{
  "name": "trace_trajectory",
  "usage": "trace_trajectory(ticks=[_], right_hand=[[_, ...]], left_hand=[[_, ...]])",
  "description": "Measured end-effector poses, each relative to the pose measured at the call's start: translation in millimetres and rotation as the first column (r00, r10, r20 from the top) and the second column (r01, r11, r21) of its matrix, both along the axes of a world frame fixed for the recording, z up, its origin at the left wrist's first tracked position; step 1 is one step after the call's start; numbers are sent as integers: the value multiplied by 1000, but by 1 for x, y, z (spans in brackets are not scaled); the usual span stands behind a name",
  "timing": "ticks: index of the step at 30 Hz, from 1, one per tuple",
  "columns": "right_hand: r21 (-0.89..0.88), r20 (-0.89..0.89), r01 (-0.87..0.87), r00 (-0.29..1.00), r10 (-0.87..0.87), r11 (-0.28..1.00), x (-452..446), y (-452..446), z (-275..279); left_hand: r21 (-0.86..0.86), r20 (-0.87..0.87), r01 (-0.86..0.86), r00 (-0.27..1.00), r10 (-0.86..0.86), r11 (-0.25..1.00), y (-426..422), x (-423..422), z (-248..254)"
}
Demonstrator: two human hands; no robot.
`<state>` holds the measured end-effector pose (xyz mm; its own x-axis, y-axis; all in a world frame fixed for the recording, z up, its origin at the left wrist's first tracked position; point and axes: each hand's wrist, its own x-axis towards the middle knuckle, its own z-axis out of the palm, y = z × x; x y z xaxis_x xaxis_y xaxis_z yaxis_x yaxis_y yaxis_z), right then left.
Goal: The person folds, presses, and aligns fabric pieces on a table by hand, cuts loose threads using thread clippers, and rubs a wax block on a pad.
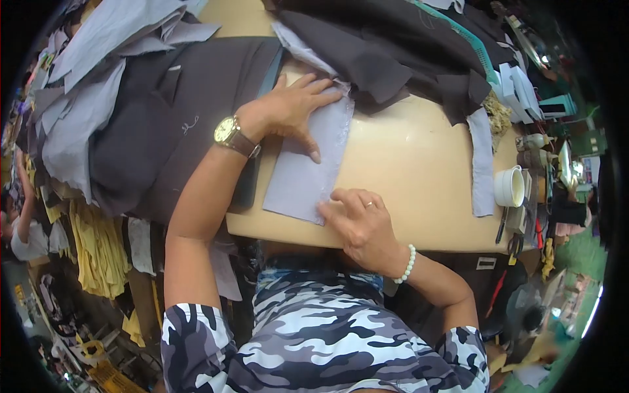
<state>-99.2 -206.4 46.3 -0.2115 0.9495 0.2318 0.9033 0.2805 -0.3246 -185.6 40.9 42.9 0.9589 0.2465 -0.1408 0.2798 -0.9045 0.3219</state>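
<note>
Under the spread fingers of the left hand (291, 108) lies a grey cloth (304, 164), flat on the table (406, 170), its near end reaching toward the right hand (360, 229). The left hand grips nothing: it rests on the cloth's far part, thumb stretched toward the right hand, the other fingers fanned toward the cloth's right edge. The right hand's fingers are bent, their tips at the cloth's near right corner; whether they pinch it or only touch it, I cannot tell. A watch (227, 131) sits on the left wrist, a bead bracelet (407, 264) on the right, and a ring (369, 204) on a right-hand finger.

Left of the left hand, just beside it, is a broad dark cloth (170, 111), with grey scraps (118, 33) beyond. A dark heap (373, 65) lies beyond and to the right of the left hand's fingertips. Well to the right of the right hand are a grey strip (481, 164), then a white cup (509, 187). Scissors (515, 249) are on that side too, nearer the body than the cup.
</note>
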Motion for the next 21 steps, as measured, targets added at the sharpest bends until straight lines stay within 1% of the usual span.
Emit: trace_trajectory(ticks=[3, 6, 7, 10, 11, 13, 14, 16, 17, 20, 21], right_hand=[[16, 28, -27, 999, 27, 999, -3, -4, -9], [-19, -126, -74, 989, 71, 997, -6, -9, 0], [4, -144, -18, 989, 18, 1000, -3, -7, -4], [-13, -119, -51, 992, 49, 999, -2, -10, -10], [-12, -187, -71, 980, 67, 997, -2, -10, -8], [0, -298, -98, 950, 93, 995, 5, -13, -3], [59, -314, 46, 949, -25, 997, 16, -14, -2], [162, -384, 305, 896, -224, 939, 42, -11, 1], [243, -315, 415, 889, -333, 877, 56, -13, 4], [292, -390, 681, 726, -567, 672, 77, -35, -4], [217, -459, 732, 660, -595, 646, 81, -42, -12]], left_hand=[[13, -12, 3, 1000, -3, 1000, 0, 1, 2], [6, -14, 0, 1000, 0, 1000, 0, 2, 2], [8, -13, 3, 1000, -3, 1000, 0, 2, 1], [18, -24, 9, 1000, -9, 1000, -1, 3, 4], [23, -37, 2, 999, -2, 1000, -2, 3, 5], [9, -7, 9, 1000, -9, 1000, -3, 4, 9], [-3, 5, 15, 1000, -15, 1000, -5, 5, 10], [-12, 2, 13, 1000, -13, 1000, -7, 6, 12], [-14, -1, 4, 1000, -4, 1000, -7, 5, 13], [-28, 11, -22, 1000, 23, 999, -12, 5, 14], [15, 45, -26, 999, 26, 1000, -19, 4, 18]])
